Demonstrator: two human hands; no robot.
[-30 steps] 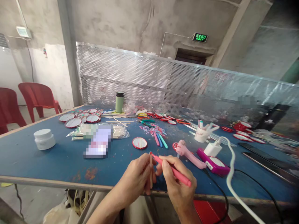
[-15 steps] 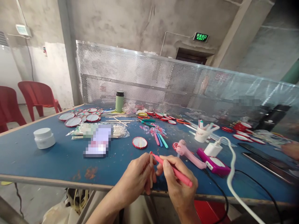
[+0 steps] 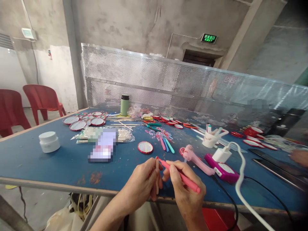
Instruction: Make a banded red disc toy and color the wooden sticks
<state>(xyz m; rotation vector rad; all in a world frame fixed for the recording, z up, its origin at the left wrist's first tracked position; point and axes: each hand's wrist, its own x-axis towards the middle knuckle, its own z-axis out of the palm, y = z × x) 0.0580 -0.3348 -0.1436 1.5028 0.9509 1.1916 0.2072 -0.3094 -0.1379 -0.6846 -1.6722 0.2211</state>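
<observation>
Near the table's front edge, my left hand [image 3: 141, 181] is closed around a thin wooden stick [image 3: 157, 179], held upright with a red tip at its top. Between the fingers of my right hand [image 3: 186, 189] is a pinkish-red marker pen [image 3: 189, 183], tilted so that its point is close to the stick's red tip; whether they touch I cannot tell. Just beyond my hands lies a small round red-rimmed disc [image 3: 145, 147] with coloured lines across it. Pink, blue and teal pens [image 3: 166, 145] lie behind it, beside a pile of coloured clips [image 3: 160, 133].
To the right are a pink glue gun [image 3: 198, 162], a purple power strip [image 3: 222, 168] with a white charger and cables, and a cup of pens [image 3: 209, 140]. A phone [image 3: 103, 146], a white jar [image 3: 49, 142] and red-rimmed discs [image 3: 78, 125] stand left. Another person's hand [image 3: 298, 157] shows far right.
The whole scene sits slightly farther right in the picture. My hands keep nearly the same pose on the stick and the pen.
</observation>
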